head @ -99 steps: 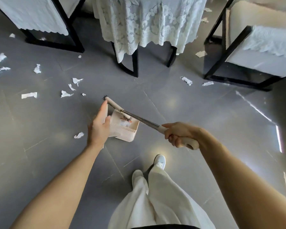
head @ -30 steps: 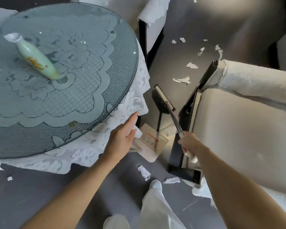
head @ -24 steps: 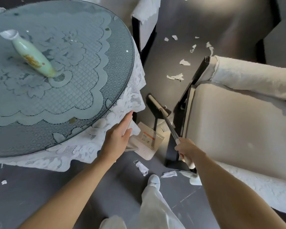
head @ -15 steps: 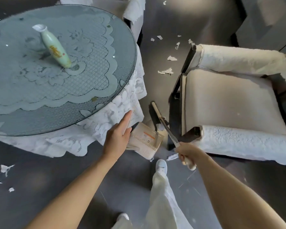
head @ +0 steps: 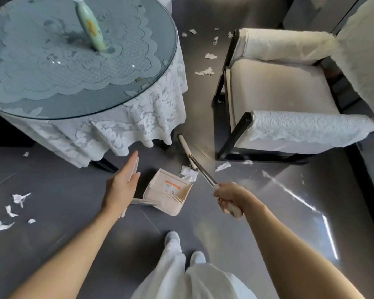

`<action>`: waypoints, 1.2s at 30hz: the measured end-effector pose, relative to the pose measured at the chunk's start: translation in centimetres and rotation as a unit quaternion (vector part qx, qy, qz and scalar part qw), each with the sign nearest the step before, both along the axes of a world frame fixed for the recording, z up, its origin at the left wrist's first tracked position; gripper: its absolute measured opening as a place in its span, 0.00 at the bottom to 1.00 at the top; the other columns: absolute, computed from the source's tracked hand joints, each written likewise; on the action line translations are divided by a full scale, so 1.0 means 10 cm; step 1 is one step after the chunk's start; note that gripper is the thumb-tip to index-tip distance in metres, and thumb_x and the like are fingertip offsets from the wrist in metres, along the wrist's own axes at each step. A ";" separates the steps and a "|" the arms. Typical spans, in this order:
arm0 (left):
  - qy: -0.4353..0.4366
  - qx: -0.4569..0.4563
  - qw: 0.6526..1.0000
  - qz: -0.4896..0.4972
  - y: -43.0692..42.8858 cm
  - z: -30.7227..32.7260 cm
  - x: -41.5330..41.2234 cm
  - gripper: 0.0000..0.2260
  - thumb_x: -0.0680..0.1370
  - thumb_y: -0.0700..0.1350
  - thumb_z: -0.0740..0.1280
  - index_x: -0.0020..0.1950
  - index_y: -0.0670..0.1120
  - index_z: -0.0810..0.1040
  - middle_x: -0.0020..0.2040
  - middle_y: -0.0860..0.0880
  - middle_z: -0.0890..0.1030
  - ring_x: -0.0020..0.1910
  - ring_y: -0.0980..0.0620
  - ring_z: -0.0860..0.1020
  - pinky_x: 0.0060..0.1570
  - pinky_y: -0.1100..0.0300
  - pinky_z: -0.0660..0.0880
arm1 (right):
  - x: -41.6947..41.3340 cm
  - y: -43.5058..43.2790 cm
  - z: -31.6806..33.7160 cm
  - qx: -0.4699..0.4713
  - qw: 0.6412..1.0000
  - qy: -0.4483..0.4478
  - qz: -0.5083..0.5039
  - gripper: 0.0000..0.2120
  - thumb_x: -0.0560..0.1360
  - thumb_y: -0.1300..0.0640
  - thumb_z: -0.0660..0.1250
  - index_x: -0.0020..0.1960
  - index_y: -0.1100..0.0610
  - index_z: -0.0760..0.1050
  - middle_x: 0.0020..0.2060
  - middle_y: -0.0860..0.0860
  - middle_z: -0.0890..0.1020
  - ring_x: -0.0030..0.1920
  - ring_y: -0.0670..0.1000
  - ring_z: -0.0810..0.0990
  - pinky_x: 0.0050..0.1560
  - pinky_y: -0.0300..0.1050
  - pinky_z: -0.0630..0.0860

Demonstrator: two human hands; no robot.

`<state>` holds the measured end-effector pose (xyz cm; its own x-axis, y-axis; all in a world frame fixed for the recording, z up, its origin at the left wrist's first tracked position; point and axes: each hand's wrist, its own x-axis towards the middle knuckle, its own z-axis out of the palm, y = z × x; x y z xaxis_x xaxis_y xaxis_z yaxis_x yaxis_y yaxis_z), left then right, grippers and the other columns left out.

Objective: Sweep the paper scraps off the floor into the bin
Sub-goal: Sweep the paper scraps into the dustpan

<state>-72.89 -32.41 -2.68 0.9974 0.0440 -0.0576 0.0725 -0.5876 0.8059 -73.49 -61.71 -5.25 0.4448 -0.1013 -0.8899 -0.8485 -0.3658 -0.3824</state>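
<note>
My left hand point(head: 122, 184) grips the handle of a cream dustpan point(head: 167, 192) that rests on the grey floor in front of my feet. My right hand point(head: 230, 196) is closed on the white grip of a broom point(head: 200, 169), whose head lies on the floor between the table and the chair. A white paper scrap point(head: 189, 173) sits at the dustpan's mouth, right beside the broom head. Another scrap point(head: 222, 166) lies by the chair's front leg. More scraps point(head: 204, 71) are scattered on the floor beyond, and several point(head: 15, 203) lie at the left.
A round glass-topped table point(head: 108, 108) with a lace cloth stands at upper left, a pale green vase point(head: 90, 23) on it. A cream armchair with a black frame point(head: 231, 139) stands at the right. My white shoes point(head: 172, 239) are just behind the dustpan.
I have stepped back from the gap between table and chair. Broom and dustpan came back with me, and a scrap now lies at the dustpan's mouth.
</note>
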 end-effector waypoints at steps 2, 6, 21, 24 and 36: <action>0.006 0.003 1.000 0.013 0.00 -0.01 -0.22 0.27 0.77 0.32 0.64 0.74 0.50 0.67 0.67 0.58 0.70 0.59 0.80 0.64 0.59 0.83 0.58 | -0.21 -0.04 0.09 -0.023 0.999 -0.036 0.009 0.06 0.76 0.67 0.58 0.49 0.63 0.74 0.24 0.55 0.73 0.22 0.50 0.70 0.28 0.44 0.69; 0.012 0.010 1.000 0.025 -0.05 -0.08 -0.62 0.27 0.78 0.32 0.63 0.74 0.51 0.66 0.67 0.57 0.71 0.62 0.72 0.67 0.60 0.81 0.60 | -0.58 -0.29 0.13 -0.059 0.995 -0.071 0.032 0.08 0.74 0.69 0.56 0.49 0.62 0.72 0.19 0.53 0.72 0.21 0.52 0.70 0.26 0.43 0.67; 0.030 0.043 0.995 0.084 -0.06 -0.24 -1.32 0.26 0.78 0.33 0.62 0.73 0.53 0.66 0.65 0.59 0.71 0.61 0.66 0.73 0.60 0.68 0.71 | -1.15 0.02 -0.37 -0.026 0.997 -0.019 0.067 0.09 0.74 0.68 0.56 0.51 0.63 0.71 0.21 0.53 0.76 0.19 0.49 0.73 0.27 0.39 0.73; 0.038 0.047 0.994 0.094 -0.02 -0.24 -1.31 0.26 0.79 0.36 0.63 0.73 0.56 0.66 0.64 0.63 0.70 0.63 0.49 0.76 0.60 0.50 0.73 | -1.08 -0.01 -0.21 0.034 0.997 -0.004 -0.063 0.08 0.75 0.69 0.55 0.45 0.61 0.71 0.17 0.52 0.69 0.18 0.49 0.66 0.23 0.38 0.66; 0.022 0.059 0.996 0.070 -0.04 -0.30 -0.97 0.25 0.78 0.34 0.64 0.73 0.48 0.67 0.67 0.50 0.75 0.64 0.50 0.75 0.56 0.76 0.62 | -0.62 -0.01 0.00 -0.035 0.997 -0.068 0.025 0.13 0.77 0.68 0.57 0.59 0.58 0.70 0.30 0.57 0.73 0.26 0.52 0.70 0.33 0.47 0.72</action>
<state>-82.56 -32.77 -5.64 0.9777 0.1910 -0.0878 0.1942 -0.6601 0.7256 -79.70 -61.77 -5.28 0.5664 -0.1367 -0.8127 -0.7712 -0.4357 -0.4642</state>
